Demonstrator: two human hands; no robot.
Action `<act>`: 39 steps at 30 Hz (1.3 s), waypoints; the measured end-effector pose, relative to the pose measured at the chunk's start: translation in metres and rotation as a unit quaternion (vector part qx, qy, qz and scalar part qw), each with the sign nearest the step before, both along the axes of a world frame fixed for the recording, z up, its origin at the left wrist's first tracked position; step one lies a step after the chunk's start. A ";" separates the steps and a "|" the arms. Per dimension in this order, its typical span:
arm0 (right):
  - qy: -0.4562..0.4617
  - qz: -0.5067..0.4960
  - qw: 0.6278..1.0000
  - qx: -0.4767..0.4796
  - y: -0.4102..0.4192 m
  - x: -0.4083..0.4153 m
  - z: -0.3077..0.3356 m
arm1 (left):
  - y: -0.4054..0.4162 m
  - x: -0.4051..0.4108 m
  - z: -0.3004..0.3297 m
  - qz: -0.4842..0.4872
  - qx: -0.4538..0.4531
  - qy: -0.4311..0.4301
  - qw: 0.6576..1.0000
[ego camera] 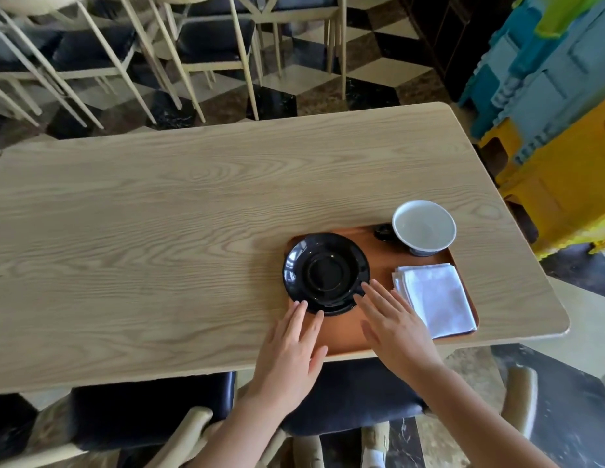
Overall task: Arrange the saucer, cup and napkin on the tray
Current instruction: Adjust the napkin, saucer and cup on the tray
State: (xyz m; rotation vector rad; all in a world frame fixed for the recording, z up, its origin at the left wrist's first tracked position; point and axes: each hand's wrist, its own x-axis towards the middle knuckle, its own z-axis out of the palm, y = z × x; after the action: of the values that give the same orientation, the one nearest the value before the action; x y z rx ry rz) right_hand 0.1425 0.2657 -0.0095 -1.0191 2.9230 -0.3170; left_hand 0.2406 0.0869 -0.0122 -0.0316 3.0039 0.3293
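Note:
A black saucer [325,273] lies on the left end of the orange-brown tray [379,261], overhanging its left rim. At the tray's far right corner stands a cup [423,228], white inside, with a dark handle pointing left. A folded white napkin [434,298] lies on the tray's right side. My left hand [291,349] is flat with fingers spread, fingertips touching the saucer's near edge. My right hand [392,325] is also flat above the tray, fingertips at the saucer's near right rim. Neither hand holds anything.
The tray sits at the near right of a light wooden table [159,231]. Dark-cushioned chairs [142,410] stand at the near edge and beyond the far edge. Blue and yellow crates [548,113] are stacked to the right.

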 end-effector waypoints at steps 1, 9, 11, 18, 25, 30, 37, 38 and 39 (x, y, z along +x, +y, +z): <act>-0.005 -0.003 1.000 0.000 0.001 0.004 0.002 | 0.000 0.003 0.000 -0.003 0.003 0.000 1.000; -0.033 -0.011 0.999 -0.004 0.010 0.027 0.001 | 0.002 0.022 0.000 -0.012 0.027 -0.009 1.000; -0.041 -0.016 0.999 -0.007 0.010 0.029 0.000 | 0.004 0.024 0.001 -0.012 0.031 -0.013 0.999; -0.046 -0.028 0.999 0.001 0.007 0.034 0.000 | 0.006 0.024 0.004 -0.011 0.026 -0.021 0.999; -0.050 -0.021 0.998 0.027 0.009 0.029 0.006 | 0.010 0.019 0.012 0.005 -0.009 -0.034 0.999; 0.003 -0.042 0.999 -0.023 0.013 0.005 0.026 | 0.020 -0.020 0.030 -0.015 -0.012 0.039 0.999; 0.038 -0.164 0.985 -0.024 0.046 -0.099 0.050 | 0.051 -0.155 0.049 -0.030 0.009 0.063 0.998; 0.023 -0.183 0.983 -0.014 0.051 -0.111 0.050 | 0.057 -0.171 0.049 -0.027 0.017 0.043 0.999; -0.001 -0.199 0.980 -0.003 0.056 -0.121 0.050 | 0.064 -0.185 0.050 -0.021 0.023 0.029 0.999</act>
State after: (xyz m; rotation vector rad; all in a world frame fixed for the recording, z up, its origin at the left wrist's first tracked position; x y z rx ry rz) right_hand 0.0214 0.3215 0.0402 -0.4218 3.1071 -0.3331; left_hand 0.0560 0.1507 0.0375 0.0460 3.0485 0.4020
